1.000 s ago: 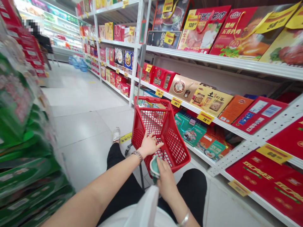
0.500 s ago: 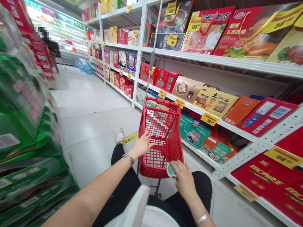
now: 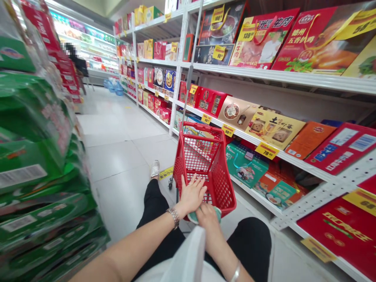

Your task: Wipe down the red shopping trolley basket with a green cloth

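Note:
A red plastic shopping basket on wheels (image 3: pixel 205 160) stands on the floor in front of my legs, its long grey handle (image 3: pixel 192 58) rising upright. My left hand (image 3: pixel 192 194) lies on the basket's near rim with fingers spread flat. My right hand (image 3: pixel 207 215) is just below it, fingers closed on a light green cloth (image 3: pixel 194 216) pressed against the basket's near edge. I wear a watch on the left wrist and a bracelet on the right. My black trouser legs stretch out on the floor on both sides of the basket.
White shelves (image 3: pixel 264 76) on the right carry red, yellow and orange gift boxes with yellow price tags. Stacked green packages (image 3: pixel 35 164) stand close on the left. The grey tiled aisle (image 3: pixel 117 149) runs ahead; a person (image 3: pixel 76 58) is far down it.
My right hand with the cloth has moved left along the basket's near edge and now sits under my left hand. The left hand shifted from the basket's left side onto the near rim.

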`<state>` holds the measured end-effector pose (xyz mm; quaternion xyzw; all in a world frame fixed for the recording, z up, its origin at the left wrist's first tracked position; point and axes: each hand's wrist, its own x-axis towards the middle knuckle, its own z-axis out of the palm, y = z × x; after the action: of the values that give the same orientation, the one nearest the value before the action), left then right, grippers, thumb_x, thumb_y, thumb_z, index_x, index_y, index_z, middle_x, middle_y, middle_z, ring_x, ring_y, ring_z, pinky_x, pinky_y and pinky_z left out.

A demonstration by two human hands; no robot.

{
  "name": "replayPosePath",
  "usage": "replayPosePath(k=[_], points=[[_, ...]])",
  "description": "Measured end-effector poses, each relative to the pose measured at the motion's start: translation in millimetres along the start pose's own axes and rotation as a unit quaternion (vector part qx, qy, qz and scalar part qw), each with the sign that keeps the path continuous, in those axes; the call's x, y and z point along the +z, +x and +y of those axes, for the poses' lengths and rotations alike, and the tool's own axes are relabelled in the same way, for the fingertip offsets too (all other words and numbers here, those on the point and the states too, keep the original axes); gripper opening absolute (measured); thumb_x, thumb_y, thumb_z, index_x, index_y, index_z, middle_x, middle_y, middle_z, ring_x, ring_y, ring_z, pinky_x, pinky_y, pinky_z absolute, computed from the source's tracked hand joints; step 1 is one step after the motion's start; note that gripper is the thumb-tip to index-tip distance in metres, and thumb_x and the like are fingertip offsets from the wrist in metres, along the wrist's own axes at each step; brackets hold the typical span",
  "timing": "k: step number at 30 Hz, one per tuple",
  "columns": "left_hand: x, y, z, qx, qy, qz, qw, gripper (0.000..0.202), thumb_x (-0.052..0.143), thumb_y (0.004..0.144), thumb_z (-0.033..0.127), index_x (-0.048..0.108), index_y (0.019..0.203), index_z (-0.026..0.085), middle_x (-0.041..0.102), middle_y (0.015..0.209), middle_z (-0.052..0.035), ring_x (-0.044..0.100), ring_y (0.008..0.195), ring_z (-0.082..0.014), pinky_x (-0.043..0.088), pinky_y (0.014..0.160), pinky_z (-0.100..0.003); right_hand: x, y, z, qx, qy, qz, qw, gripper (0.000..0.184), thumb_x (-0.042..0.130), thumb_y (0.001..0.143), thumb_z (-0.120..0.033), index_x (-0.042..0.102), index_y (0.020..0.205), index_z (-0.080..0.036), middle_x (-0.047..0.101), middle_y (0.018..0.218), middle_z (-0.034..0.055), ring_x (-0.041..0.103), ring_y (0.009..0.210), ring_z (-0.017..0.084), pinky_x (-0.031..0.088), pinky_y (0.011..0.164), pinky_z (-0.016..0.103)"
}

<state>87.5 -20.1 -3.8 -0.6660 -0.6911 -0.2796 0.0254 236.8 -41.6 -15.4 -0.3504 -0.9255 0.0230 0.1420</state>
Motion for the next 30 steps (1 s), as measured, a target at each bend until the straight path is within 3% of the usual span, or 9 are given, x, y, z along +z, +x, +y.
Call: replayPosePath(k=[3,5,9,12,16,20,23,27,30], points=[[-7.5,-4.2,-5.0,-0.011,0.013,-0.018,1.0,0.049,0.03,0.105,0.045,0.053,0.147,0.032,0.058,0.148,-0.0038,0.037,0.15,-0.0275,0.017,0.127,-0.065,-0.2,5.1,-19.3,-0.026,0.021,-0.007,0.999,0.058,0.057,0.077,-0.004,0.067,0.13,-0.025,0.069,0.126,0.0128,0.061,0.119,0.031,0.044,0.11,0.043],[-11.5,-4.4,-11.6,-0.011,0.026,-0.022,0.999,0.051,0.032,0.104,0.048,0.054,0.147,0.032,0.058,0.149,-0.0037,0.036,0.151,-0.0269,0.017,0.129,-0.06,-6.9,5.2,-13.1,-0.026,0.025,-0.022,0.999,0.063,0.054,0.076,-0.001,0.065,0.133,-0.025,0.069,0.125,0.0122,0.062,0.118,0.03,0.043,0.11,0.042],[-12.5,-3.2,-26.0,-0.004,0.035,-0.004,0.999,0.052,0.036,0.103,0.049,0.056,0.145,0.025,0.06,0.146,-0.0089,0.039,0.149,-0.0325,0.011,0.127,-0.067,-20.7,-0.4,34.5,0.037,-0.005,-0.03,0.999,0.069,0.047,0.072,0.007,0.066,0.13,-0.024,0.071,0.12,0.0092,0.061,0.118,0.026,0.032,0.117,0.044],[-10.4,-1.4,-32.1,0.013,0.037,0.013,0.999,0.054,0.039,0.103,0.051,0.059,0.142,0.019,0.065,0.141,-0.0118,0.041,0.147,-0.0343,0.007,0.125,-0.07,-23.7,-3.2,74.7,0.076,-0.024,-0.034,0.996,0.069,0.044,0.071,0.009,0.067,0.125,-0.026,0.069,0.126,0.007,0.054,0.13,0.024,0.025,0.12,0.048],[-8.8,1.7,-30.4,0.017,0.045,0.014,0.999,0.055,0.04,0.102,0.054,0.063,0.138,0.02,0.068,0.136,-0.0133,0.045,0.144,-0.0348,0.003,0.125,-0.068,-19.6,3.1,93.5,0.089,-0.041,-0.018,0.995,0.067,0.042,0.069,0.011,0.069,0.119,-0.024,0.069,0.126,0.0078,0.049,0.137,0.024,0.021,0.121,0.049],[-13.2,1.8,-30.7,0.034,0.045,0.002,0.998,0.05,0.04,0.102,0.053,0.064,0.136,0.025,0.071,0.133,-0.0098,0.051,0.14,-0.0351,0.007,0.125,-0.07,-22.2,12.6,75.5,0.101,-0.064,0.002,0.993,0.051,0.046,0.072,0.008,0.071,0.104,-0.023,0.071,0.107,0.0077,0.058,0.118,0.024,0.027,0.117,0.041],[-22.5,-0.9,-43.1,0.045,0.049,-0.012,0.998,0.046,0.043,0.101,0.05,0.064,0.135,0.028,0.068,0.137,-0.0079,0.049,0.142,-0.0345,0.015,0.126,-0.065,-31.3,16.1,50.8,0.098,-0.067,-0.016,0.993,0.044,0.048,0.072,0.006,0.071,0.097,-0.023,0.071,0.1,0.0077,0.059,0.11,0.024,0.032,0.111,0.037],[-40.5,-3.0,-83.6,0.067,0.065,-0.011,0.996,0.046,0.039,0.102,0.046,0.061,0.14,0.03,0.057,0.151,-0.0074,0.037,0.15,-0.0336,0.021,0.123,-0.067,-38.6,18.3,9.6,0.082,-0.045,-0.052,0.994,0.037,0.05,0.077,0.002,0.07,0.099,-0.02,0.069,0.104,0.0102,0.057,0.107,0.026,0.037,0.105,0.037],[-56.4,-0.7,-122.3,0.023,0.101,0.001,0.995,0.047,0.038,0.103,0.043,0.057,0.143,0.029,0.048,0.158,-0.0088,0.033,0.152,-0.0342,0.017,0.12,-0.072,-34.2,18.8,-18.4,0.045,-0.002,-0.06,0.997,0.041,0.053,0.077,0.0,0.07,0.109,-0.019,0.068,0.108,0.0114,0.056,0.11,0.027,0.036,0.108,0.039]])
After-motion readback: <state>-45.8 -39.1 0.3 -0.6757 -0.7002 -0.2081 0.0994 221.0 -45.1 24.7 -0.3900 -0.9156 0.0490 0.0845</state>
